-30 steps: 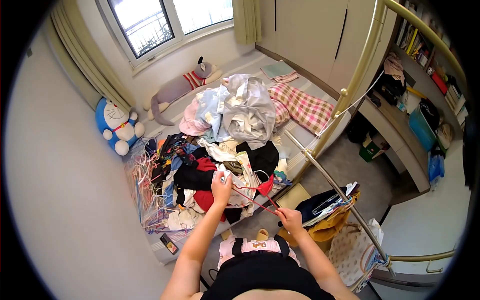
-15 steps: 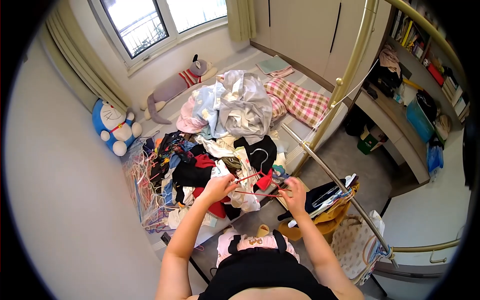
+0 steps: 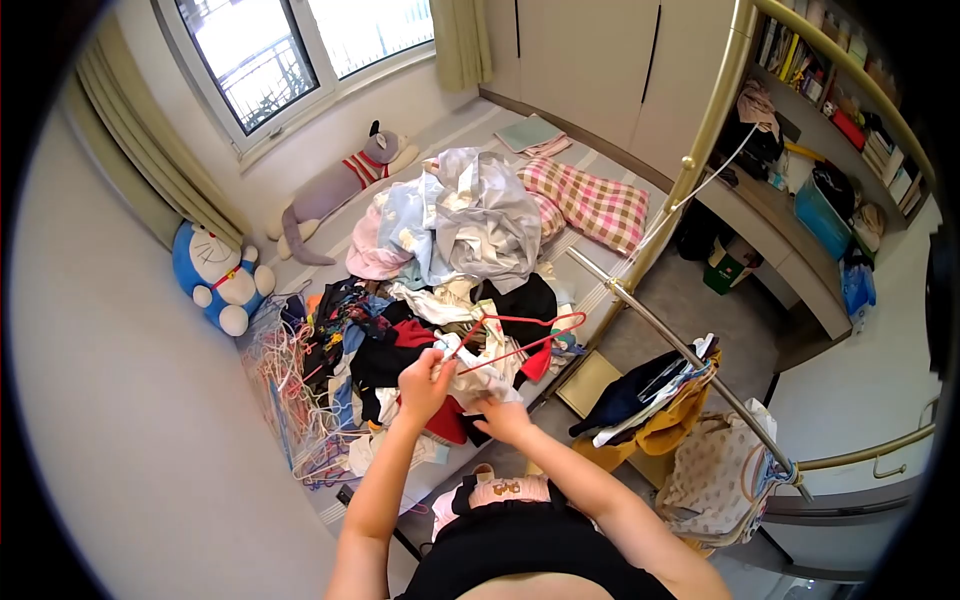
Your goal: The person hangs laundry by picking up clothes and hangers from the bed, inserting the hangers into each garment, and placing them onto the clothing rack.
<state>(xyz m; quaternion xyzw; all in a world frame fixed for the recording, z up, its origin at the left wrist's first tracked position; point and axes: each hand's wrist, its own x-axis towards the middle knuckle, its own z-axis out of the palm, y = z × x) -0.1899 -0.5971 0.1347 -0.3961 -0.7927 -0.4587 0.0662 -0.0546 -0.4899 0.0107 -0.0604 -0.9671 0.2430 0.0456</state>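
Note:
My left hand (image 3: pixel 426 386) is closed on one end of a red hanger (image 3: pixel 540 320), which stretches out to the right over the clothes. White cloth (image 3: pixel 480 384) lies beside and partly behind that hand. Just to the right and lower, my right hand (image 3: pixel 503 418) is at the lower edge of the white cloth, its fingers partly hidden by it. A small red cloth (image 3: pixel 537 362) hangs or lies near the hanger's right end. Around both hands is the pile of mixed clothes (image 3: pixel 385 358) on the bed.
Loose hangers (image 3: pixel 290 390) lie tangled at the bed's left. A metal rail (image 3: pixel 690 352) with hanging clothes (image 3: pixel 650 415) crosses on the right. Farther back are grey bedding (image 3: pixel 485 225), a checked pillow (image 3: pixel 598 204), a blue plush toy (image 3: pixel 215 275) and a long plush (image 3: pixel 325 190).
My right hand has let go of the red hanger and moved left to the white cloth. The hanger has swung round, its far end now up and to the right. The view has shifted slightly.

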